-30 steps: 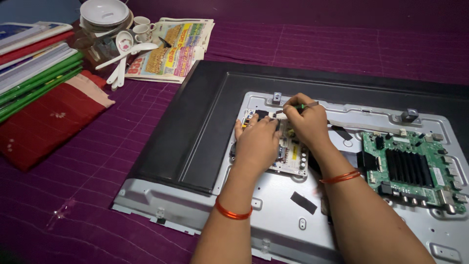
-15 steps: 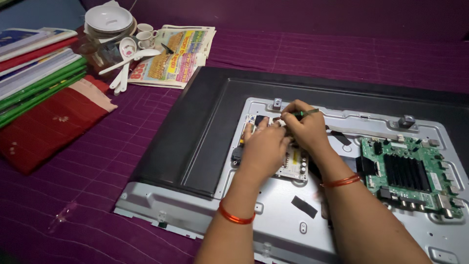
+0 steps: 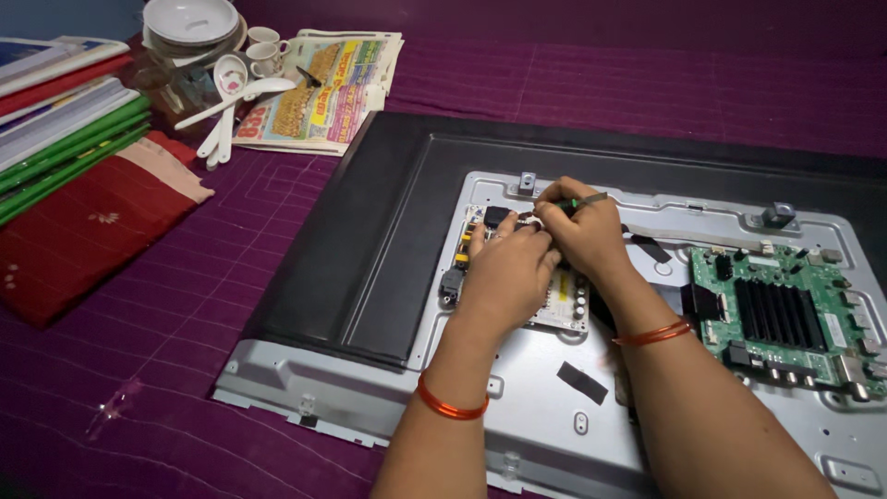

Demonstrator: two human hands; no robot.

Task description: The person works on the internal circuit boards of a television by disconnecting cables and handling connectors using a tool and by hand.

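A purple cloth (image 3: 647, 65) covers the whole surface. On it lies an opened television (image 3: 370, 268), back side up, its black frame surrounding a grey metal plate (image 3: 536, 407). Left of the television, well apart from it, lie a folded red cloth (image 3: 83, 231) and a stack of green and red books (image 3: 65, 129). Beyond the television's far left corner sits a newspaper (image 3: 323, 88), with white bowls (image 3: 189, 23), small cups (image 3: 268, 55) and white spoons (image 3: 226, 97) just beside it.

At the right end of the television's plate a green circuit board (image 3: 785, 314) is mounted. Near the plate's middle is a smaller pale circuit board (image 3: 564, 310), mostly covered by both hands.

The left hand (image 3: 504, 273) rests on the pale board, fingers curled together at its far edge; whether they pinch anything I cannot tell. The right hand (image 3: 582, 231) touches the left, its fingers closed around a green-handled screwdriver (image 3: 582, 200), held over the board's far edge. An orange bangle (image 3: 453, 407) circles each wrist.
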